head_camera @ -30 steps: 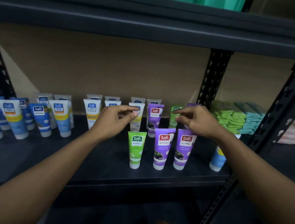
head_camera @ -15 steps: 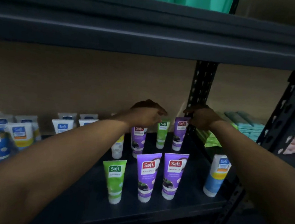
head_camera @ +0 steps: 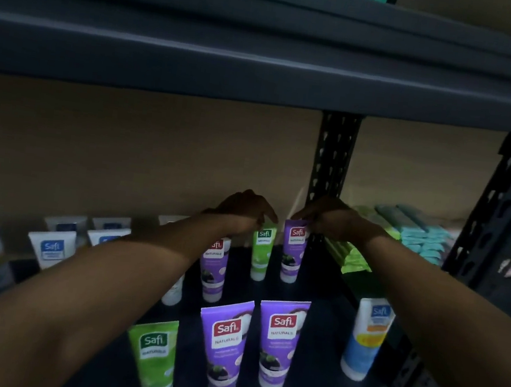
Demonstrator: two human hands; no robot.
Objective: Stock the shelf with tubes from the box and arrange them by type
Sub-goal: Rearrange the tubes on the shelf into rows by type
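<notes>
Hands pinch tube tops (back row): left hand green tube, right hand purple tube.

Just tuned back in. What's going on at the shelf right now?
A person is arranging tubes on the dark shelf. The left hand holds the top of the back green tube. The right hand pinches the top of the back purple tube beside it. Both tubes stand upright. Nearer the front stand a front green tube and two front purple tubes.

Both arms outstretched; left hand, right hand fingers curled (pinching)
</notes>
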